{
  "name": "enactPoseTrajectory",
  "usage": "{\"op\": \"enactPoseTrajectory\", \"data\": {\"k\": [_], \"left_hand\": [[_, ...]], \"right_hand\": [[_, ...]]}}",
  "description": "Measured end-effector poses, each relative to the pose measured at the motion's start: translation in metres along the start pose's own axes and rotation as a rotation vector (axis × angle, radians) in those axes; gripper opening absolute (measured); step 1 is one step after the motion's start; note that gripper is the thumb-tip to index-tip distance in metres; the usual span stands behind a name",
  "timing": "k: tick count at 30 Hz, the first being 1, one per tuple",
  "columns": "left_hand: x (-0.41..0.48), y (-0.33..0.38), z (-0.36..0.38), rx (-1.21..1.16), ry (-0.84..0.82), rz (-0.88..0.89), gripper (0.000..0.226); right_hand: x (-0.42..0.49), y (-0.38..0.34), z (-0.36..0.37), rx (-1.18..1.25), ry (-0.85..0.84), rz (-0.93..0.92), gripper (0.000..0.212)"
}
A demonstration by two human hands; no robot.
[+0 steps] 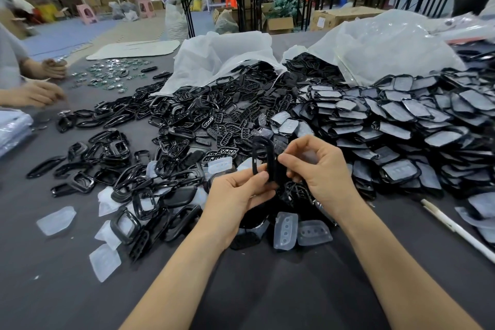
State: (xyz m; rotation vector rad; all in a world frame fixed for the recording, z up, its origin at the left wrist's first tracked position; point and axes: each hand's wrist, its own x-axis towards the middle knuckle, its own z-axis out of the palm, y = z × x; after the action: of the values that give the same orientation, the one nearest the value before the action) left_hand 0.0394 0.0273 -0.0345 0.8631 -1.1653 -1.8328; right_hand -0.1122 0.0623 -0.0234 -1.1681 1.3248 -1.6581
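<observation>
The dark grey surface (267, 289) runs out from under both forearms in every direction. Far beyond the hands two big white plastic bags (214, 61) lie slumped open, and black parts spill out of their mouths towards the hands.

To the right of the right hand (321, 169), a broad heap of black shells with pale inserts (401, 115) lies overlapped like roof tiles and reaches almost to the wrist. Straight ahead of both hands is a heap of black button grids (214, 110). To the left of the left hand (235, 195), loose black rings (112, 150) are scattered across the surface, some stacked on each other.

Well off to the left of the left hand, another person's hands (34, 94) are at the edge of the view. Small green circuit boards (112, 75) lie just beyond them.

The black frame (261, 154) stands upright in the air between the two hands, above the near edge of the heap. The left hand pinches its lower edge between thumb and forefinger, with the other fingers curled under. The right hand pinches its right side with thumb and bent forefinger. A second dark part seems to sit against the frame there, but I cannot tell the two apart.

Just below the hands, two clear button pads (285, 230) lie side by side. A thin white stick (455, 228) lies on the surface to the right of the right forearm.
</observation>
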Motion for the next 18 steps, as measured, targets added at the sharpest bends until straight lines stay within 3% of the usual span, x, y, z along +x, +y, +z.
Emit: {"op": "enactPoseTrajectory", "data": {"k": [6,11,13,18], "left_hand": [[0.001,-0.004,0.001,0.075,0.032,0.035,0.014],[0.000,0.001,0.003,-0.019,0.066,0.047,0.016],[-0.001,0.001,0.003,0.007,0.073,0.062,0.017],[-0.001,0.003,-0.003,0.309,0.183,0.185,0.018]], "right_hand": [[-0.001,0.002,0.001,0.131,-0.014,0.055,0.009],[-0.003,0.004,0.002,0.104,-0.098,0.116,0.012],[-0.005,0.005,0.007,0.010,-0.113,0.121,0.013],[0.001,-0.007,-0.016,-0.489,0.047,-0.025,0.009]]}}
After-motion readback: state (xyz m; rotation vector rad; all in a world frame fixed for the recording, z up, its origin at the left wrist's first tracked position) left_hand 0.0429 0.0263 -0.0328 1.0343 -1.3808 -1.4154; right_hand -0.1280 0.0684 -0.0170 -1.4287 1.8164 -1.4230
